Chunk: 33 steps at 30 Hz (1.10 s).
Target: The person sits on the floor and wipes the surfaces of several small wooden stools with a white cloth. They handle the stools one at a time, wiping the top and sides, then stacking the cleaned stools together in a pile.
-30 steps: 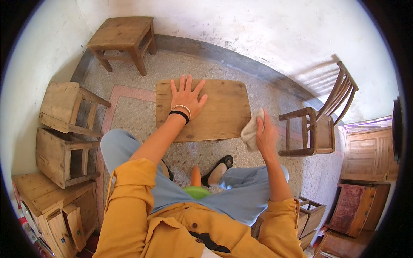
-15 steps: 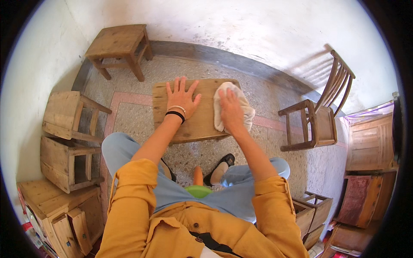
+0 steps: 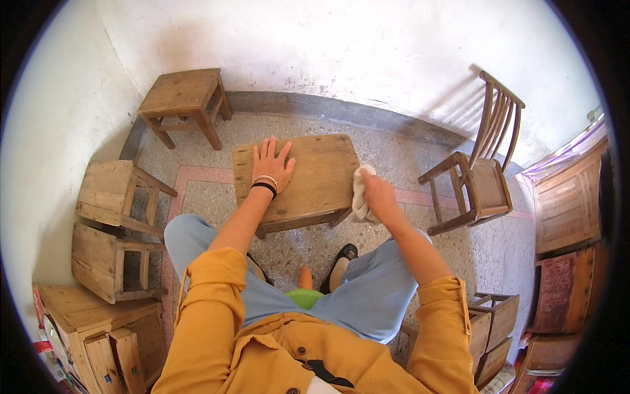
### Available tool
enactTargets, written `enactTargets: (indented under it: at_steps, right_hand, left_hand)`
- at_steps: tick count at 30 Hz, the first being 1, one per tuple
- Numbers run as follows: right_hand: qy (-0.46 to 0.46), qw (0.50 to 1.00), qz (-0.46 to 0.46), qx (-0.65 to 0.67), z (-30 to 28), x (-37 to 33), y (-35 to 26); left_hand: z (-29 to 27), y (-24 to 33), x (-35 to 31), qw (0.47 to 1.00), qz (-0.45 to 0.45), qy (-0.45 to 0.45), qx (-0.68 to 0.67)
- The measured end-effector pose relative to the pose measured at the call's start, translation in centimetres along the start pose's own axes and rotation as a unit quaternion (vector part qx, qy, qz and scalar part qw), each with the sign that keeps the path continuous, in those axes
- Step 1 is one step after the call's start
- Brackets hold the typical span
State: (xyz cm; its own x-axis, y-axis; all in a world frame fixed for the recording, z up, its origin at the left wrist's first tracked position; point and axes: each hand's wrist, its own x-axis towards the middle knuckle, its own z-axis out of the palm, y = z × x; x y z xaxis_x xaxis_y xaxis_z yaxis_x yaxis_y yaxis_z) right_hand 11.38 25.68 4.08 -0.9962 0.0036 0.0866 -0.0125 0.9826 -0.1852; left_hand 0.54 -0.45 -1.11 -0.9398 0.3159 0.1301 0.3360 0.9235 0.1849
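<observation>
In front of my knees stands a small wooden stool (image 3: 318, 174) with a worn, grained top. My left hand (image 3: 273, 164) lies flat on the left part of that top, its fingers spread; a bracelet and a black band circle the wrist. Just off the stool's right edge, my right hand (image 3: 382, 195) is closed round a bunched pale cloth (image 3: 362, 197). The cloth hangs beside the edge, and whether it touches the stool's side I cannot tell.
A wooden stool (image 3: 180, 95) stands by the far wall, with more stools (image 3: 105, 187) along the left. A small cabinet (image 3: 85, 308) is at the lower left. To the right is a slatted wooden chair (image 3: 489, 187); wooden furniture (image 3: 567, 203) lines the right wall.
My right hand has slid the cloth off the stool's top to the right, past its edge, and the cloth is now bunched. My left hand stays flat on the top. The view has tilted up slightly.
</observation>
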Motion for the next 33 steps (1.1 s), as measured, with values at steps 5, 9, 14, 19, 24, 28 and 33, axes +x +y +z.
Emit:
enactTargets:
  at_steps: [5,9,14,19,24,28,33]
  right_hand:
    - [0.066,0.995,0.050,0.058,-3.1,1.5,0.2]
    - [0.117,0.971,0.028,0.206,-4.3,3.9,-5.4]
    - [0.085,0.939,0.016,0.332,-2.1,5.1,-6.6]
    - [0.131,0.982,0.031,0.131,6.7,5.9,0.0]
    - [0.080,0.982,0.077,0.152,6.5,4.9,-0.6]
    - [0.093,0.978,0.069,0.176,6.5,4.9,-0.3]
    - [0.098,0.973,0.075,0.193,6.8,4.8,-0.8]
  left_hand:
    - [-1.0,0.9,-1.1,0.994,0.028,-0.055,-0.085]
    - [-1.1,-0.4,-1.3,0.868,0.004,-0.007,-0.496]
    - [-4.3,-1.1,-1.6,0.874,-0.015,0.113,-0.472]
    - [-5.6,4.0,-2.8,0.987,0.070,-0.047,-0.135]
    - [-4.5,7.8,-4.7,0.991,0.097,-0.094,0.019]
    - [-4.1,5.3,-5.9,0.988,0.147,-0.038,-0.026]
    - [-4.0,-0.3,-6.4,0.977,0.205,-0.025,-0.054]
